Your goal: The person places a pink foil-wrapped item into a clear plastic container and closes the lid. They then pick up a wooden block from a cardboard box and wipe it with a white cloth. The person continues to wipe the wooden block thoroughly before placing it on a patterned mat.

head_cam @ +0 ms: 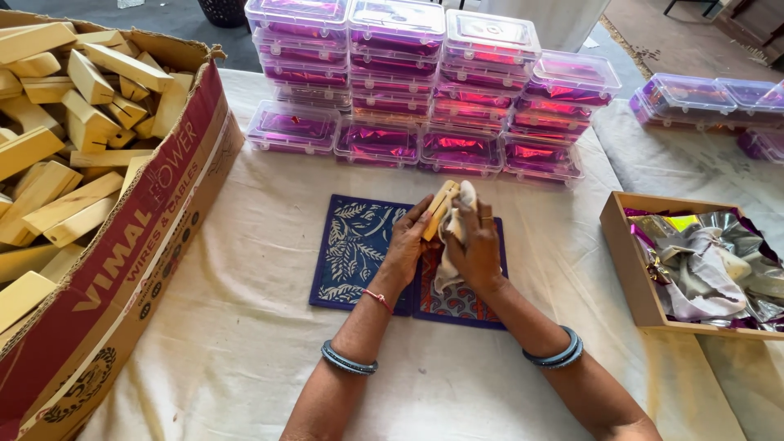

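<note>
A packing workshop: stacked plastic boxes (425, 82) and a carton of wooden blocks (73, 122).

- Wooden piece (441, 208) at centre: pale yellow-tan.
- Cloth (454, 245): off-white.
- Mats (353, 249): dark blue with a pale leaf pattern; beside it, red with blue motifs.
- Stacked boxes (425, 90) at 12 o'clock: clear with magenta foil inside.
- Cardboard box (122, 269) at 9 o'clock: tan and red.
- Bangles (349, 360): grey-blue.
- Tablecloth (245, 327): cream.

Cloth-covered table (245, 343), grey floor (163, 20)
</note>
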